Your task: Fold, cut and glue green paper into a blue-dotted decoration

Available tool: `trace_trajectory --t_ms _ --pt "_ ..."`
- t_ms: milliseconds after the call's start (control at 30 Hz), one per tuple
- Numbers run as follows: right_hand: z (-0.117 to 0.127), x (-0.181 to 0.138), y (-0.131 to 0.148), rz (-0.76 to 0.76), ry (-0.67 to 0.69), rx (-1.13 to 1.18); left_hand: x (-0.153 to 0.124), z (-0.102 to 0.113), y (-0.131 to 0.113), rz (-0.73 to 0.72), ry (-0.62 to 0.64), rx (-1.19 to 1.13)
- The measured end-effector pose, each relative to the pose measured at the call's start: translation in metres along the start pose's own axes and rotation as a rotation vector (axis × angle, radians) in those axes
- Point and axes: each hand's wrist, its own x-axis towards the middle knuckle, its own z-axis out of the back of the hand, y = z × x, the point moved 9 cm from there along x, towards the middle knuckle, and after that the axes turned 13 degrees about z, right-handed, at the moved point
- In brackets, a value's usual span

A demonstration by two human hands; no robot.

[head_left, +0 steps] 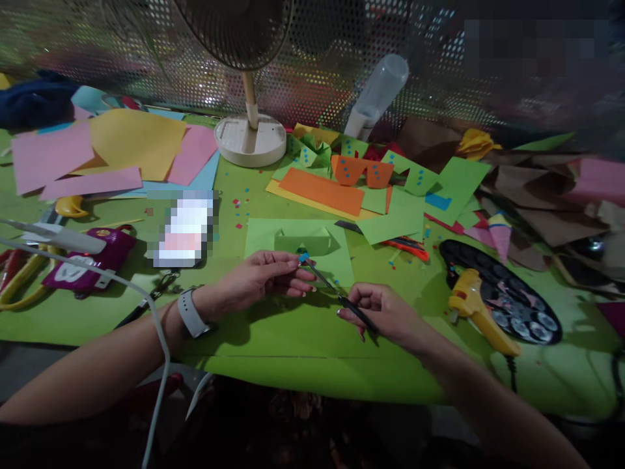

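Observation:
In the head view my left hand (273,277), with a grey watch strap on its wrist, pinches a small blue piece of paper (303,258) between thumb and finger. My right hand (385,312) is closed round the black handles of a pair of scissors (326,280). The blades point up and left, their tips at the blue piece. Just beyond my fingers, a folded green paper strip (303,242) stands on a flat light-green sheet (256,234). Whether the blades are cutting into the blue piece I cannot tell.
Folded orange paper pieces (362,170) with blue dots lie behind. A yellow glue gun (481,312) rests by a black palette (532,303). A phone (184,229), purple case (92,260) and fan (250,140) stand left. A white cable (161,339) crosses over my left forearm.

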Motion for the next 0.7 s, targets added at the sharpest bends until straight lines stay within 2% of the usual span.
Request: trace_trajectory --t_ms 700 --pt "0.0011 0.0018 -0.0002 -0.004 -0.012 -0.011 0.0004 0.0009 -0.0007 -0.005 -0.005 -0.016"
